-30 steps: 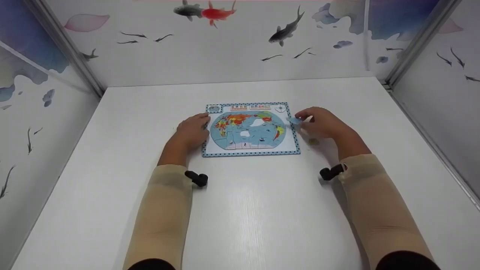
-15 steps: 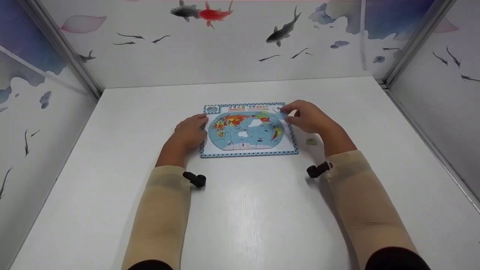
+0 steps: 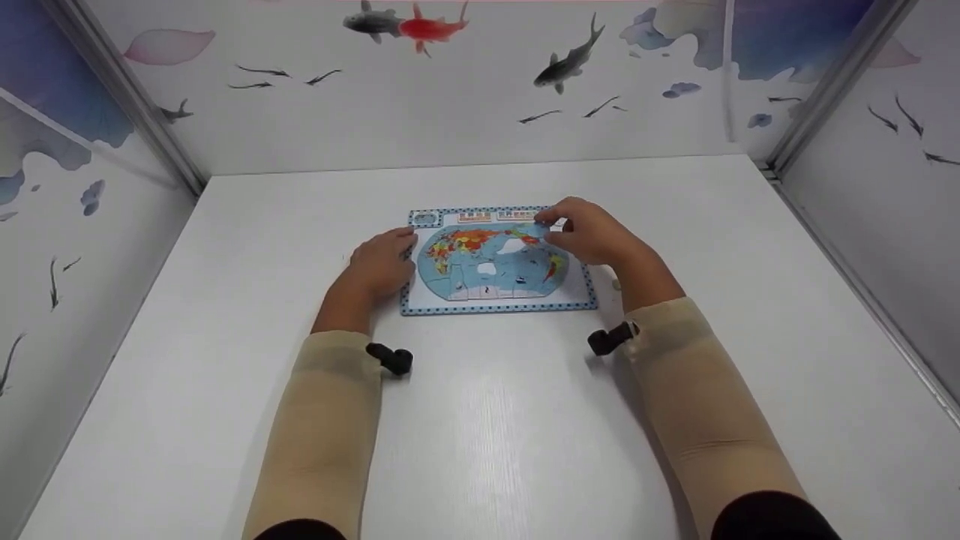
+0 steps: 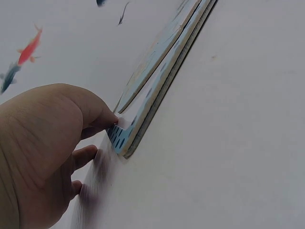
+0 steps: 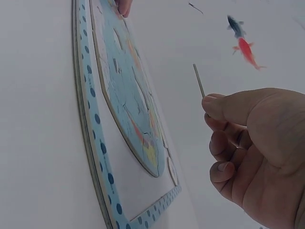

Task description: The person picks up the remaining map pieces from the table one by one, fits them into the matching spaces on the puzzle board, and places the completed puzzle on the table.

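A world map jigsaw puzzle (image 3: pixel 465 281) with a blue dotted border lies flat on the table. Two white gaps show in its blue ocean area. My left hand (image 3: pixel 381 262) rests at the board's left edge; in the left wrist view its thumb touches the near-left corner while other fingertips stand beside the board. Above the upper right of the map, my right hand (image 3: pixel 589 232) pinches a thin puzzle piece (image 5: pixel 198 80) between thumb and finger. That piece appears edge-on in the right wrist view, held apart from the board.
A small greenish loose piece (image 3: pixel 616 285) lies right of the board, mostly hidden by the right wrist. The white table (image 3: pixel 480 420) is bounded at the back by a wall (image 3: pixel 450 127) printed with fish, and by side walls.
My right hand has moved left with its piece, from beside the board's right edge to above the map's upper right. The left hand stays at the board's left edge.
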The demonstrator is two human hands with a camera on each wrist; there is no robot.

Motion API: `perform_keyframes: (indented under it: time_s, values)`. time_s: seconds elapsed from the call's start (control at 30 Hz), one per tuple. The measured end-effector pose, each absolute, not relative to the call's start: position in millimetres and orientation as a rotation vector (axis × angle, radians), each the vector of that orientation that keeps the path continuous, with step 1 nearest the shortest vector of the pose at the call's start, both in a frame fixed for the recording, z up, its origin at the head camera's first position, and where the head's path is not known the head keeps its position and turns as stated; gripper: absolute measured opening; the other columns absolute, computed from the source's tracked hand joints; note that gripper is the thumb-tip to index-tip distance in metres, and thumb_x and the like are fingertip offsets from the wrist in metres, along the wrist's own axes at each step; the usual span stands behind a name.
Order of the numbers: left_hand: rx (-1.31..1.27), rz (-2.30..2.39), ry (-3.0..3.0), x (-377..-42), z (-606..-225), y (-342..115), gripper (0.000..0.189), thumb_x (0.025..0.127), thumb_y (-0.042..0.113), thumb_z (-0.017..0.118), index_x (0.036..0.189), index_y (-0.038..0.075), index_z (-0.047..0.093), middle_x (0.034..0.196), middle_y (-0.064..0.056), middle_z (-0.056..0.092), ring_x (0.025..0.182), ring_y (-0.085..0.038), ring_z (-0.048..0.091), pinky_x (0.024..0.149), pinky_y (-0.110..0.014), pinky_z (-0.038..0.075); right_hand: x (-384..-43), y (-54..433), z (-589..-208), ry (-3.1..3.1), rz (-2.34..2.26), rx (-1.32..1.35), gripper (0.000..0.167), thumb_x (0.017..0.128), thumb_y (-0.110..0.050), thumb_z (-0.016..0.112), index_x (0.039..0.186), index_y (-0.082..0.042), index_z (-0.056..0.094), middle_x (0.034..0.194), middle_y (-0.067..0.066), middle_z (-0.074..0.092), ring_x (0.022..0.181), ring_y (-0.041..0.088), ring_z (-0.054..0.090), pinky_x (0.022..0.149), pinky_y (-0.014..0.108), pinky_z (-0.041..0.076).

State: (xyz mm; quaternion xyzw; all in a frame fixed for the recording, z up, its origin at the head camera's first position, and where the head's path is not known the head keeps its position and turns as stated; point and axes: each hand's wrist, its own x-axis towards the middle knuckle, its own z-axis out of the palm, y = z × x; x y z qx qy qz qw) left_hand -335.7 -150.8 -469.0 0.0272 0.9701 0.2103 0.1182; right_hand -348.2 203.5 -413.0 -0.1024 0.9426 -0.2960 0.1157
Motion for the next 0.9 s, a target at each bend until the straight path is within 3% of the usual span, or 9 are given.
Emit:
perform_keyframes:
  time_s: [0.43,0.9]
  values:
    - [0.090,0.627,2.849,-339,-472,-151,0.063,0.108,0.029,0.049,0.169,0.028,0.035,0.180,0.007,0.026,0.170,-0.027,0.014,0.139,-0.059,0.013,-350,180,-406,2.750,-0.937,-0.310,0.042,0.106,-0.025,0.067,0.148,-0.031,0.065,0.150,-0.001,0.057,0.125,0.027,0.055,0.110,0.044,0.056]
    - [0.095,0.626,2.841,-335,-469,-151,0.063,0.108,0.029,0.049,0.170,0.028,0.034,0.180,0.006,0.025,0.170,-0.028,0.014,0.139,-0.058,0.012,-355,175,-429,2.713,-0.921,-0.261,0.044,0.105,-0.027,0.069,0.148,-0.030,0.065,0.152,-0.001,0.056,0.127,0.027,0.056,0.113,0.046,0.056]
